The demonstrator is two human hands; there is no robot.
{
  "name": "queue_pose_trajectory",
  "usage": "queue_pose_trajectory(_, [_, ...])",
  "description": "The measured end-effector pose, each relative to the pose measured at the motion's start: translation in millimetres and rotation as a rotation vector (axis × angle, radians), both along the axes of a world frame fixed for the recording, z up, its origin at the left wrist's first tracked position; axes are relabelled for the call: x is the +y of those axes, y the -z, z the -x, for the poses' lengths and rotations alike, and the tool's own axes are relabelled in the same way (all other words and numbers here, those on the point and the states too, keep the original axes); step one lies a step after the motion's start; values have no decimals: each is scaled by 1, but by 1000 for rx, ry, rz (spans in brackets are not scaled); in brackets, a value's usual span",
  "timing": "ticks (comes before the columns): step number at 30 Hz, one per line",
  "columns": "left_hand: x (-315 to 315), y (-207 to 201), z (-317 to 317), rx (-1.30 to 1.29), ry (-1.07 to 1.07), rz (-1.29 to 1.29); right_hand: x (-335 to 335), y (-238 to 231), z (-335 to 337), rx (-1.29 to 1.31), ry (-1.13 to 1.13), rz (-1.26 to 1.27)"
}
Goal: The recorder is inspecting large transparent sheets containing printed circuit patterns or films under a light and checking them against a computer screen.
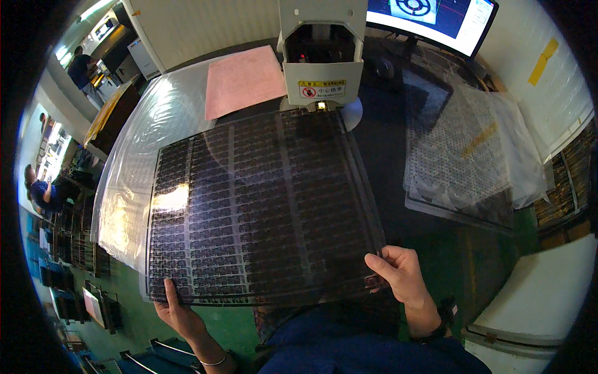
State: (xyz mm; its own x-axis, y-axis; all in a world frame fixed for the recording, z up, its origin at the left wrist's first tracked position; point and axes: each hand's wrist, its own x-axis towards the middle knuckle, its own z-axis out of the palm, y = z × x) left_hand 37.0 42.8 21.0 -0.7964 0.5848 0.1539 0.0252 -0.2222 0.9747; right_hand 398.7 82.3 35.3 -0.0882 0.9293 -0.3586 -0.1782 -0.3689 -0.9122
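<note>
Panel's [261, 206] far edge under machine [321, 59]

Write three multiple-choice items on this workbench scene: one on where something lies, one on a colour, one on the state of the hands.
1. Where does the pink sheet lie?
A. on the table left of the white machine
B. over the monitor
C. on the floor

2. What colour is the large patterned panel?
A. bright yellow
B. dark, nearly black
C. white

3. How is the panel held?
A. by one hand only
B. lying flat, untouched
C. by both hands at its near edge

Answers:
1 A, the sheet rests on the table beside the machine's left side.
2 B, the panel is dark with rows of small repeated shapes.
3 C, the left hand grips the near left corner and the right hand the near right corner.
</note>
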Motion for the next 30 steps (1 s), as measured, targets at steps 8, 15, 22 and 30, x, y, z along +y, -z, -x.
queue_pose_trajectory(8, [0, 1, 0, -10, 15, -26, -1, 10, -3, -72, 8, -12])
queue_pose_trajectory(15, [-1, 1, 1, -32, -10, -26, -2, 7, -2, -3, 16, 15])
queue_pose_trajectory(22, [-48, 31, 51, -46, -60, -26, -18, 7, -11, 381, -373, 135])
queue_pose_trajectory(30, [-27, 9, 26, -116, -112, -18, -18, 6, 8, 281, -238, 370])
